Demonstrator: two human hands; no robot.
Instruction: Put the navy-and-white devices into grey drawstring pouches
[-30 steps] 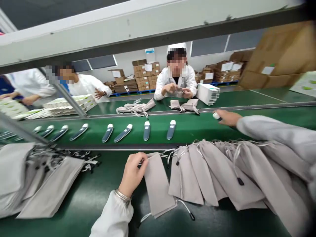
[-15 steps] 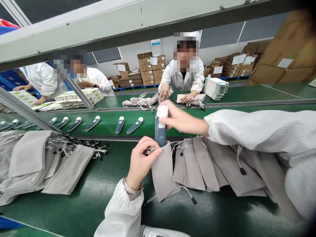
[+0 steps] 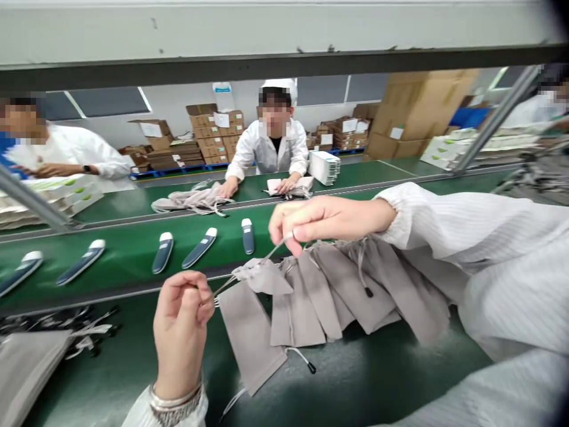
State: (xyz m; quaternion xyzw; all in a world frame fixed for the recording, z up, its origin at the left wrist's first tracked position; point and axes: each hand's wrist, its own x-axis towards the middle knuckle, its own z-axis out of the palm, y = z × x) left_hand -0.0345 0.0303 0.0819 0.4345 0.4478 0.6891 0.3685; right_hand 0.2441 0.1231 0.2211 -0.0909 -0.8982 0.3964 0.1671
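My left hand (image 3: 184, 320) is closed, pinching one end of a thin drawstring beside a grey fabric pouch. Closed on the drawstring's other side, my right hand (image 3: 306, 222) is above and to the right. Between them the cord runs taut through the gathered mouth of a small grey drawstring pouch (image 3: 269, 277); what is inside is hidden. A flat grey pouch (image 3: 251, 341) lies just below it on the green table. More grey pouches (image 3: 333, 290) fan out in an overlapping row under my right forearm.
Several dark blue-grey handheld devices with white ends (image 3: 200, 248) lie on the green belt (image 3: 128, 255) beyond my hands. A pouch stack (image 3: 31, 367) sits at left. Across the belt a person (image 3: 273, 142) handles pouches near white boxes (image 3: 324, 167). A beam (image 3: 275, 35) crosses above.
The device that was in my right hand, partly in the pouch mouth, is out of sight. Both hands now grip the drawstring, spread apart. The view has swung to the right.
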